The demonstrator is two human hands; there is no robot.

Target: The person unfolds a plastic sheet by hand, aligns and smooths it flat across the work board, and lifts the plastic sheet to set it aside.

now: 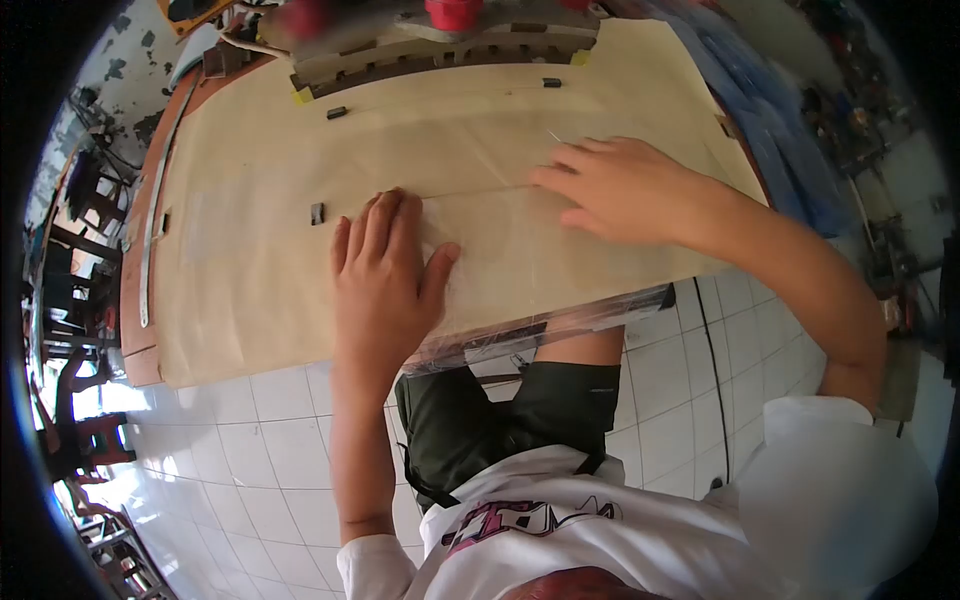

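My left hand (380,265) lies palm down near the front middle of a tan-covered table (250,280), fingers stretched out and thumb apart. Beside its fingers, a thin see-through plastic sheet (480,225) runs across towards the right; its outline is faint. My right hand (625,190) reaches in from the right, palm down, with fingers extended and thumb apart, at the sheet's far right part. Whether its fingertips touch the sheet cannot be made out. Left of my left hand sits a small dark block (318,214).
A machine with a long slotted bar (450,65) and a red knob (452,14) stands at the back. Small dark blocks (337,113) lie before it. A metal ruler (155,220) lies along the left edge. Blue plastic wrap (790,160) hangs at the right; a black cable (712,370) crosses the floor.
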